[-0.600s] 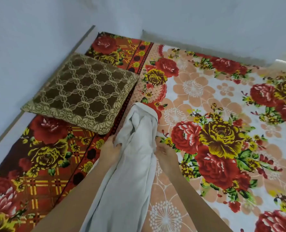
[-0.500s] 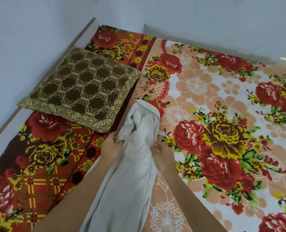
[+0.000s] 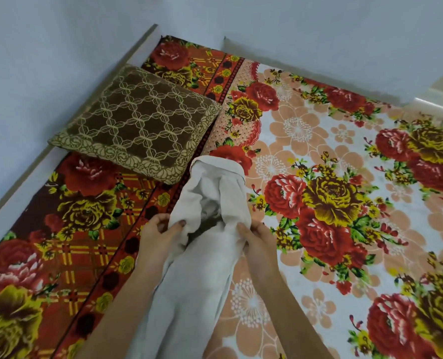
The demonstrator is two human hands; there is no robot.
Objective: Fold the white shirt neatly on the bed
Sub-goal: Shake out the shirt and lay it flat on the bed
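Note:
The white shirt [image 3: 205, 268] lies bunched in a long narrow strip on the bed, running from the bottom edge of the view up to its far end near the cushion. My left hand [image 3: 160, 235] pinches the shirt's left edge between thumb and fingers. My right hand [image 3: 256, 238] grips the right edge at the same height. Between the two hands the cloth is creased and gathered, with a dark fold in the middle. Both forearms come in from the bottom of the view.
The bed is covered by a floral sheet [image 3: 332, 203] with red and yellow roses. A brown patterned cushion [image 3: 142, 125] lies at the upper left, its corner close to the shirt's far end. Pale walls [image 3: 46, 60] border the bed on the left and at the back.
Both hands have shifted their hold on the shirt's edges, and the cloth between them is spread a little wider. The view has tilted down slightly.

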